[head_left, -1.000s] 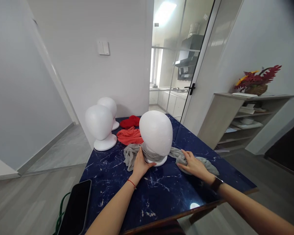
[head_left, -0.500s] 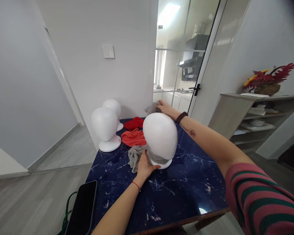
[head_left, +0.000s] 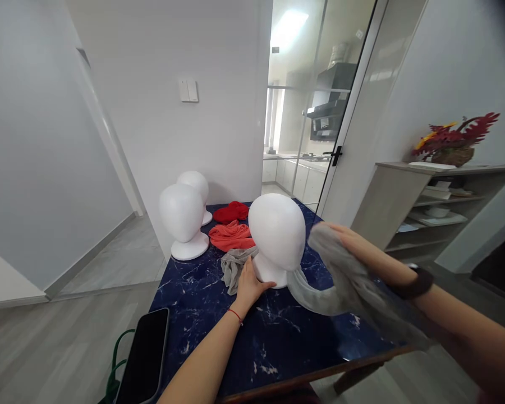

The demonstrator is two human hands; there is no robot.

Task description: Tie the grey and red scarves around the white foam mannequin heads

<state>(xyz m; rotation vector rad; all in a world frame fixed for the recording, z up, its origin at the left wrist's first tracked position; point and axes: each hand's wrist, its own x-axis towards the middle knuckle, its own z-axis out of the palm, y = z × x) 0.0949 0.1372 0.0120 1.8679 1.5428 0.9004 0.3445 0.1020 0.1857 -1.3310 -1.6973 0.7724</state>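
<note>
A white foam mannequin head (head_left: 276, 230) stands upright on the dark blue marbled table (head_left: 278, 336). My left hand (head_left: 250, 285) grips its neck and base from the near left, thumb along the base's front. Bunched against those fingers lies one end of a sheer grey scarf (head_left: 232, 264). The scarf comes out on the right of the neck and hangs in a loose curve up to my right hand (head_left: 349, 244). Blurred by motion, that hand holds the scarf right of the head, and the loose length trails towards the table's right edge.
Two more white mannequin heads, a nearer one (head_left: 182, 213) and a farther one (head_left: 194, 185), stand at the back left. Beside them lie a coral cloth (head_left: 231, 235) and a red cloth (head_left: 230, 212). A phone (head_left: 145, 353) with a green cord lies front left. A shelf (head_left: 399, 207) stands right.
My right hand has swung from behind the head round to its right and nearer me, pulling the scarf along. The scarf has come away from the front of the neck. My left hand stays put.
</note>
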